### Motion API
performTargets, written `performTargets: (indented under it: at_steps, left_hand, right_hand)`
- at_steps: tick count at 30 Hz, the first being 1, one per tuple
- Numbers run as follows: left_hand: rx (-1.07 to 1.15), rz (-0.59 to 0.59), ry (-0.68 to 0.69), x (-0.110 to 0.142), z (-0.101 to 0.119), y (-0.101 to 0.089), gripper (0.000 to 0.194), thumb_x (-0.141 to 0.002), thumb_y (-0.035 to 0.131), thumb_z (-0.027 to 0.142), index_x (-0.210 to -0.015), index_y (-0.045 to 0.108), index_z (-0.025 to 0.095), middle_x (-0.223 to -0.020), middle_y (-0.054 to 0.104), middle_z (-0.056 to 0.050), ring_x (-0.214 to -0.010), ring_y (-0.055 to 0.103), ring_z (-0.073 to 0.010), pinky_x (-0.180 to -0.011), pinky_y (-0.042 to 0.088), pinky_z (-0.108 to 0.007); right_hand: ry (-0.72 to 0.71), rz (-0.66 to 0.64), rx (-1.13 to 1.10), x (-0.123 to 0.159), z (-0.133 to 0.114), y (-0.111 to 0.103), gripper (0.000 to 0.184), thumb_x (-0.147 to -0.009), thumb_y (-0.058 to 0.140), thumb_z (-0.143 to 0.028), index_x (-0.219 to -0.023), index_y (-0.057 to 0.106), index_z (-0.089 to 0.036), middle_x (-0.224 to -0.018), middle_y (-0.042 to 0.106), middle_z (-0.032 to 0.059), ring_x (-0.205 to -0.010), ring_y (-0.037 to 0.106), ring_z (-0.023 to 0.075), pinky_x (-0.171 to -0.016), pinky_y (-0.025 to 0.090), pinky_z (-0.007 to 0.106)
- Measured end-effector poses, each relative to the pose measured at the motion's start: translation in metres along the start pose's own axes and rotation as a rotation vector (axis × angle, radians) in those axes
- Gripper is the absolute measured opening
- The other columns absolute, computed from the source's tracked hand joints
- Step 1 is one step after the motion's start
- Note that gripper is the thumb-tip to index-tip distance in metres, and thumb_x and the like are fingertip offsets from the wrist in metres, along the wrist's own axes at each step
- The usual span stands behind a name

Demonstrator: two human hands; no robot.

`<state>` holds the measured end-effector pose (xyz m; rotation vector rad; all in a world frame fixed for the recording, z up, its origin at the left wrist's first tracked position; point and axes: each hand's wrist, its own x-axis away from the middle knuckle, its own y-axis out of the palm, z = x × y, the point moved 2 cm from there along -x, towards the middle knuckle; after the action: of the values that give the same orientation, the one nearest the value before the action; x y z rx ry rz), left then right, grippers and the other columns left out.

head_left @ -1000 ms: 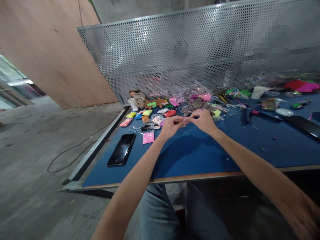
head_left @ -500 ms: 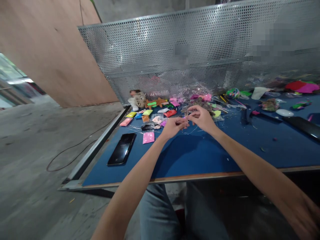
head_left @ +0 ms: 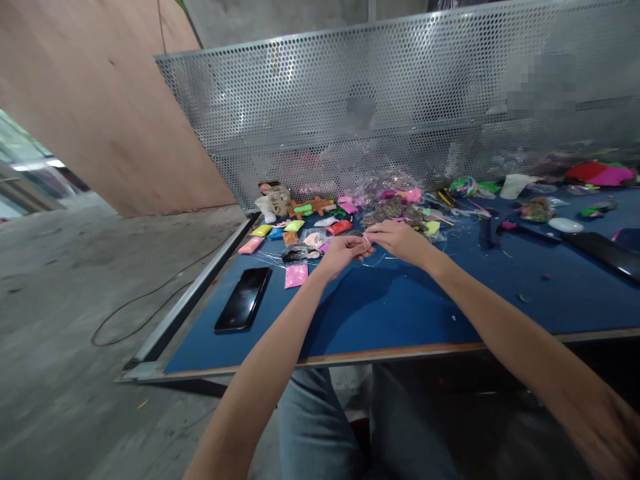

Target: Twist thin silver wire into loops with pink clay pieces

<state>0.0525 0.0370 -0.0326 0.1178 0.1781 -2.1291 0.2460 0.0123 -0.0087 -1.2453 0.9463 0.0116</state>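
Denim (head_left: 313,427) covers our leg below our hands. Left of and nearer than our left hand (head_left: 341,257) lies a black phone (head_left: 243,299). That hand's thumb and fingers pinch a small pinkish piece (head_left: 367,239), too tiny to identify, between our hands. Our right hand (head_left: 401,241) bunches its fingertips there; we cannot tell whether they grip. Beyond our left hand lies a red packet (head_left: 339,227); farther stands a perforated panel (head_left: 310,100).
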Motion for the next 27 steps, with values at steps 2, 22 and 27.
performTargets:
  at_steps: [2,22,27]
  left_hand:
    - [-0.076,0.005,0.029,-0.001,0.0,0.001,0.04,-0.074,0.081,0.048,-0.088,0.075,0.012,-0.088,0.076,-0.011,-0.075,0.067,-0.0155,-0.069,0.051,-0.027]
    - [-0.325,0.067,0.208,0.004,0.005,0.004,0.031,-0.085,0.071,0.043,-0.092,0.072,0.013,-0.083,0.076,-0.008,-0.075,0.073,-0.018,-0.07,0.059,-0.029]
    - [-0.262,0.093,0.176,0.005,0.004,0.003,0.032,-0.083,0.073,0.044,-0.091,0.07,0.013,-0.08,0.075,-0.007,-0.073,0.073,-0.0177,-0.07,0.061,-0.03]
  right_hand:
    - [-0.007,-0.003,0.004,-0.001,0.0,0.002,0.031,-0.1,0.048,-0.019,-0.118,0.074,-0.019,-0.118,0.072,0.0112,-0.106,0.065,0.0264,-0.095,0.054,0.046]
    - [0.116,0.005,-0.171,0.002,0.007,-0.002,0.027,-0.099,0.054,-0.02,-0.114,0.076,-0.025,-0.112,0.076,0.0061,-0.105,0.069,0.0221,-0.096,0.054,0.041]
    - [0.034,0.026,-0.098,0.003,0.006,0.006,0.027,-0.099,0.053,-0.019,-0.116,0.075,-0.021,-0.115,0.076,0.0082,-0.106,0.068,0.0232,-0.096,0.055,0.042]
